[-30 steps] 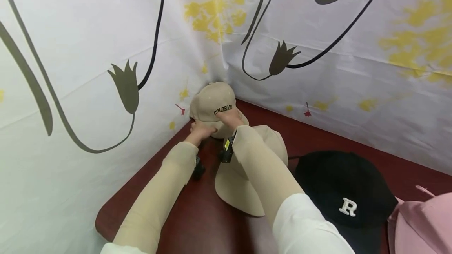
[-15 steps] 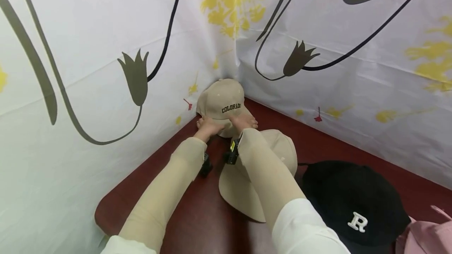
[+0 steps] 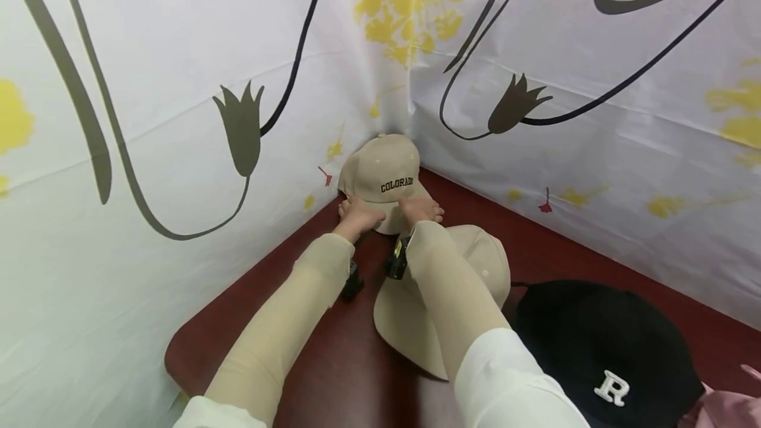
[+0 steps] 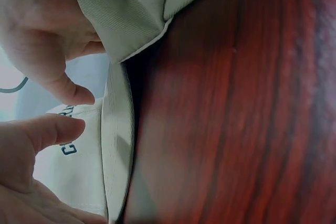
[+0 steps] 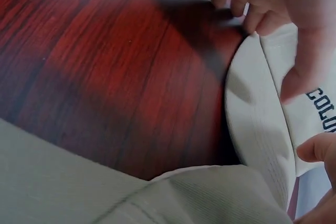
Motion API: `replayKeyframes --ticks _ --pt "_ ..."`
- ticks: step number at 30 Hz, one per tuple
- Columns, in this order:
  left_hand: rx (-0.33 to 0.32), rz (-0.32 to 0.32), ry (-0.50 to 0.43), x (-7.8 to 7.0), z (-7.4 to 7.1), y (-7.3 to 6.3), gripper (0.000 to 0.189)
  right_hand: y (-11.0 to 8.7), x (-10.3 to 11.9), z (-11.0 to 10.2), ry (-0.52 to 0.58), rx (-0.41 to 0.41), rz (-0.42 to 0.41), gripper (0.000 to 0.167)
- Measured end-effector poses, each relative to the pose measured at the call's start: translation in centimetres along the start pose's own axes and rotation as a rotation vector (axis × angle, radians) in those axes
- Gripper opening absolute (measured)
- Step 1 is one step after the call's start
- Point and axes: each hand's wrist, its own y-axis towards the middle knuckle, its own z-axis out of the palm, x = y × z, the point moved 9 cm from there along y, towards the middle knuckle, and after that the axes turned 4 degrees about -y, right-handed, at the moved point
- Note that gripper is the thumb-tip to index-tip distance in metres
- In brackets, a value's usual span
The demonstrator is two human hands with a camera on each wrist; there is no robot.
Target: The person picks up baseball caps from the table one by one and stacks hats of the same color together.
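Note:
A beige baseball cap [image 3: 386, 160] with COLORADO lettering stands in the corner of the red-brown table, its brim toward me. My left hand [image 3: 359, 216] grips the left side near the brim's end; in the left wrist view its thumb [image 4: 63, 128] lies over the crown's front. On the other side my right hand [image 3: 422, 209] holds the right end of the brim, thumb toward the crown, fingers curled at the side. Below my right forearm lies a second beige cap [image 3: 401, 322], partly hidden by the sleeve. The lettering shows between both thumbs in the right wrist view.
A black cap [image 3: 600, 342] with a white R lies to the right, and a pink item [image 3: 731, 409] is cut off beyond it. White printed cloth walls [image 3: 160, 170] meet behind the caps. The table's rounded corner [image 3: 178, 355] is at left.
My right hand has slid outward and down off the lettering to the brim's right end. The left hand stays at its side. The head view has turned left, shifting the scene rightward.

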Motion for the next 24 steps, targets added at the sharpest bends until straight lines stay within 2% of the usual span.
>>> replayKeyframes --ticks 1,3,4,6,8,10,13,16,20,24 --pt "-0.004 -0.003 -0.012 0.0 0.0 -0.1 0.079 -0.2 -0.1 -0.1 -0.001 -0.027 0.001 0.103" --pt "-0.013 -0.015 -0.046 0.0 0.0 -0.2 0.080 -3.5 0.2 -1.7 0.003 -0.032 0.022 0.096" --pt "-0.018 -0.018 -0.065 0.0 0.0 -0.3 0.081 -3.8 0.2 -1.9 -0.005 -0.050 0.042 0.093" --pt "-0.033 -0.031 -0.125 0.0 -0.1 -0.2 0.084 -8.3 0.9 -4.3 0.014 -0.075 0.063 0.077" --pt "-0.064 -0.040 -0.193 0.0 -0.4 -0.1 0.087 -11.5 1.4 -5.9 0.047 -0.081 0.083 0.064" --pt "-0.099 -0.034 -0.278 0.1 -0.7 0.2 0.090 -13.3 1.6 -6.8 0.090 -0.116 0.081 0.059" --pt "-0.131 -0.004 -0.407 0.0 -0.9 0.2 0.096 -14.7 1.7 -7.5 0.190 -0.171 0.086 0.057" --pt "-0.124 0.034 -0.490 -0.2 -0.8 0.2 0.098 -15.5 1.7 -7.9 0.307 -0.222 0.094 0.053" --pt "-0.110 0.062 -0.500 -0.6 -0.7 0.2 0.100 -15.8 1.1 -8.3 0.445 -0.285 0.129 0.044" --pt "-0.102 0.097 -0.474 -1.2 -0.8 0.2 0.103 -16.3 0.8 -9.2 0.500 -0.345 0.134 0.036"
